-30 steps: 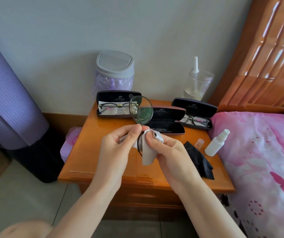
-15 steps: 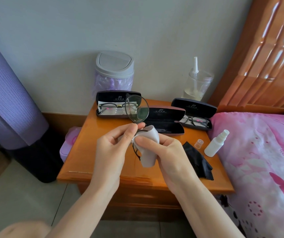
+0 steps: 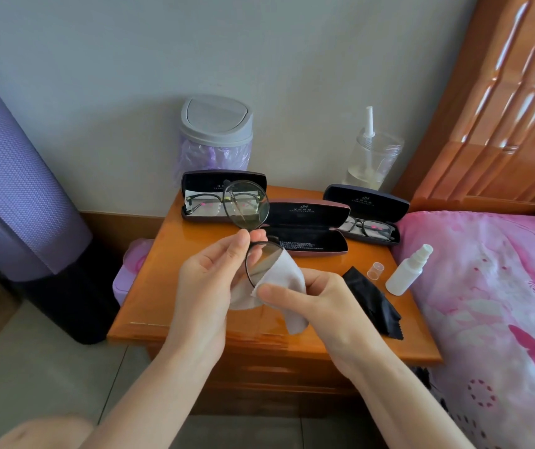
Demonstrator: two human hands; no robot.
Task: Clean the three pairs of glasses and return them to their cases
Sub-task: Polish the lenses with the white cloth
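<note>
On the glossy orange tabletop [image 3: 162, 286], side by side along the back: left case [image 3: 224, 181], middle case [image 3: 308, 236], right case [image 3: 366, 202], all open; nearer, toward the right edge, black cloth [image 3: 369, 296], clear cap [image 3: 375, 270], white spray bottle [image 3: 405, 273].

Plain pale grey wall [image 3: 130, 76] behind, brown wooden skirting [image 3: 114, 222] at its foot, light floor tiles [image 3: 33, 367] below, soft even light. Glossy orange-brown wooden nightstand [image 3: 169, 303] against the wall, touching a bed with pink floral bedding [image 3: 486, 303] on the right; ribbed wooden headboard [image 3: 502, 108] of similar tone rises top right. Purple rolled mat [image 3: 10, 189] upright at left, small grey-lidded bin [image 3: 216, 131] with purple liner by the wall at the nightstand's rear.
</note>
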